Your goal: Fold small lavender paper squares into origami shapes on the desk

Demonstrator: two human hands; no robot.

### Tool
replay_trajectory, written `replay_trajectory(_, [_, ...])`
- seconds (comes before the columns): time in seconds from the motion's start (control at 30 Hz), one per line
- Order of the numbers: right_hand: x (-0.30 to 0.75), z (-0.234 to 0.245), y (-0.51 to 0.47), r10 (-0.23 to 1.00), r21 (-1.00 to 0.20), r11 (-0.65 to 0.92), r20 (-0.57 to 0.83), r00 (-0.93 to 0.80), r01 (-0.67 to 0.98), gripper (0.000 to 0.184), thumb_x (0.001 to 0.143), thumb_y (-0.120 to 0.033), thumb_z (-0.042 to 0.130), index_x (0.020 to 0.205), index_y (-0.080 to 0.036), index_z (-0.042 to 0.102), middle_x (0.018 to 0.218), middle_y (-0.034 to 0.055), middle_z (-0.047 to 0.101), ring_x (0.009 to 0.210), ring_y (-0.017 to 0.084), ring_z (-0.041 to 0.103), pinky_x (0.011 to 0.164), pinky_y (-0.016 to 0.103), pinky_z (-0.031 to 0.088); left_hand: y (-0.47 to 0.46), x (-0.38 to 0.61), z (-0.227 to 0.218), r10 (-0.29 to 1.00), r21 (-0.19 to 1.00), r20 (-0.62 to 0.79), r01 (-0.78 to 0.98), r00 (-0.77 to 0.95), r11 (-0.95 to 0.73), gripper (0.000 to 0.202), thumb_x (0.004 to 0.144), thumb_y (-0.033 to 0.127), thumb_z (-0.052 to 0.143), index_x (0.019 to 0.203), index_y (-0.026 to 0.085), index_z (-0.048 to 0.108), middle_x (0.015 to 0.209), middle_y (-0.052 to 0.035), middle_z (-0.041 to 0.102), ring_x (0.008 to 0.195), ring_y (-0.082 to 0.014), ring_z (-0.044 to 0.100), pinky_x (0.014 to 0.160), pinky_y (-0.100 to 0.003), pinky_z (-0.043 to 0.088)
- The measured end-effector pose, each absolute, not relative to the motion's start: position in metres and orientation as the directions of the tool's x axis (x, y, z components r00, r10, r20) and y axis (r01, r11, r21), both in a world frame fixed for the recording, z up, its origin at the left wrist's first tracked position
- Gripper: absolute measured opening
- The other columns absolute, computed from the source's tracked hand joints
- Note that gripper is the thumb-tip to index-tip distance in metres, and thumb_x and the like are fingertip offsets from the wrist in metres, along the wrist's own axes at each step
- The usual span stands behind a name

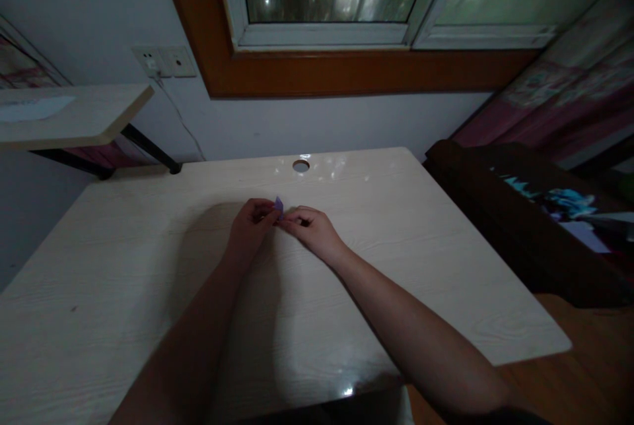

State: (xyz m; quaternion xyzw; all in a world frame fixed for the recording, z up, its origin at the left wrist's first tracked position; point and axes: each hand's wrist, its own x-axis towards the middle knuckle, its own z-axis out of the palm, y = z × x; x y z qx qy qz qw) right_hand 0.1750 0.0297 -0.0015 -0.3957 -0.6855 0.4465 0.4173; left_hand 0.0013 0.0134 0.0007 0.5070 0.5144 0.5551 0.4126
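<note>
A small purple piece, perhaps folded paper [279, 204], is held between both hands above the middle of the pale wooden desk [396, 240]. My left hand [251, 222] pinches it from the left, thumb and fingers closed, and a pointed corner sticks up past the fingertips. From the right, my right hand [313, 228] reaches its lower edge with closed fingertips. The fingers cover most of the piece, so its full shape is hidden.
A raised shelf [74, 128] on black legs stands at the desk's back left. Behind the desk are a round cable hole [300, 165], a wall socket [163, 62] with a cord, and a window. Dark furniture [500, 214] bearing assorted items stands right.
</note>
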Motion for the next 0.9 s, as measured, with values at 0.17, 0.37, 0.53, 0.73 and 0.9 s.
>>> replay_trajectory(0.17, [0.1738, -0.0035, 0.0282, 0.959, -0.979, 0.180, 0.154, -0.236, 0.092, 0.025, 0.081, -0.043, 0.070, 0.088, -0.019, 0.069, 0.072, 0.0002, 0.063, 0.062, 0.012, 0.052, 0.059, 0.024, 0.042, 0.0128, 0.0029, -0.0006, 0.979, 0.985, 0.175, 0.016, -0.100, -0.175, 0.037, 0.075, 0.039, 0.076, 0.101, 0.020, 0.057, 0.078, 0.0006, 0.069, 0.069, -0.0137, 0.067, 0.068, -0.028, 0.054])
replay_trajectory(0.37, [0.1745, -0.0044, 0.0292, 0.962, -0.981, 0.196, 0.194, -0.191, -0.007, 0.026, 0.080, -0.039, 0.071, 0.097, -0.021, 0.066, 0.082, 0.0025, 0.067, 0.070, 0.014, 0.059, 0.067, 0.027, 0.048, 0.0119, 0.0049, -0.0028, 0.984, 0.986, 0.167, 0.013, -0.061, -0.167, 0.035, 0.075, 0.036, 0.076, 0.099, 0.019, 0.057, 0.080, -0.0001, 0.069, 0.071, -0.0138, 0.067, 0.071, -0.029, 0.055])
replay_trajectory(0.53, [0.1743, -0.0061, 0.0297, 0.959, -0.982, 0.187, 0.189, -0.211, -0.033, 0.023, 0.080, -0.036, 0.071, 0.097, -0.021, 0.065, 0.083, 0.0028, 0.068, 0.073, 0.015, 0.062, 0.071, 0.029, 0.051, 0.0108, 0.0065, 0.0000, 0.985, 0.986, 0.163, 0.037, -0.049, -0.161, 0.031, 0.074, 0.036, 0.077, 0.092, 0.019, 0.057, 0.079, -0.0005, 0.068, 0.070, -0.0134, 0.066, 0.070, -0.028, 0.054])
replay_trajectory(0.73, [0.1741, -0.0074, 0.0298, 0.960, -0.983, 0.181, 0.180, -0.214, -0.015, 0.023, 0.081, -0.037, 0.070, 0.096, -0.021, 0.065, 0.083, 0.0022, 0.068, 0.074, 0.015, 0.064, 0.071, 0.029, 0.051, 0.0097, 0.0073, 0.0018, 0.986, 0.986, 0.164, 0.036, -0.043, -0.162, 0.032, 0.072, 0.037, 0.077, 0.090, 0.019, 0.057, 0.079, -0.0004, 0.067, 0.070, -0.0142, 0.066, 0.071, -0.030, 0.054])
replay_trajectory(0.9, [0.1737, -0.0039, 0.0293, 0.962, -0.986, 0.165, 0.169, -0.214, -0.037, 0.022, 0.079, -0.035, 0.071, 0.094, -0.020, 0.065, 0.078, 0.0017, 0.067, 0.070, 0.015, 0.062, 0.068, 0.029, 0.050, 0.0092, 0.0070, 0.0028, 0.984, 0.985, 0.173, 0.030, -0.032, -0.172, 0.028, 0.074, 0.033, 0.076, 0.089, 0.019, 0.057, 0.076, 0.0006, 0.066, 0.068, -0.0137, 0.065, 0.069, -0.029, 0.053])
